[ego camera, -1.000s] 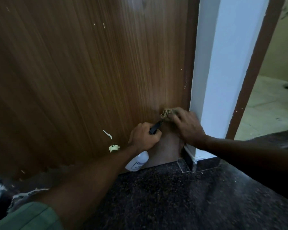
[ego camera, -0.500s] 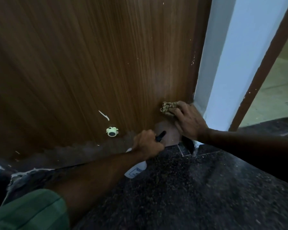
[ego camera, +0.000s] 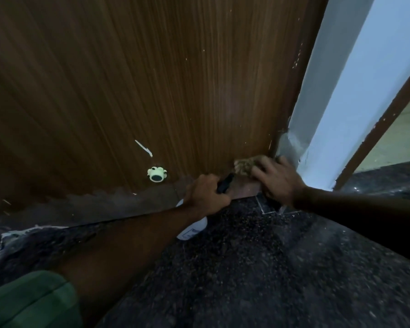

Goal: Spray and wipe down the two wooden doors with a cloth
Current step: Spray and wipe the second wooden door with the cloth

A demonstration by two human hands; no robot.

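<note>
Nearest, the left hand (ego camera: 205, 196) is wrapped tight around the white plastic spray bottle (ego camera: 192, 229), low over the dark speckled floor (ego camera: 258, 268). Beyond, right hand (ego camera: 278, 179) presses the crumpled tan cloth (ego camera: 244, 165) against the brown wooden door (ego camera: 152, 79), bottom corner.

door stopper (ego camera: 156, 174) juts left, frame (ego camera: 291, 129) blocks right (floor (ego camera: 258, 268) open)

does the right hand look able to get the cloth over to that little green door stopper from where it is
Probably yes. The right hand presses the cloth on the door near its bottom corner, but the left hand, gripping the spray bottle, sits between it and the green stopper; it would have to pass above.
</note>
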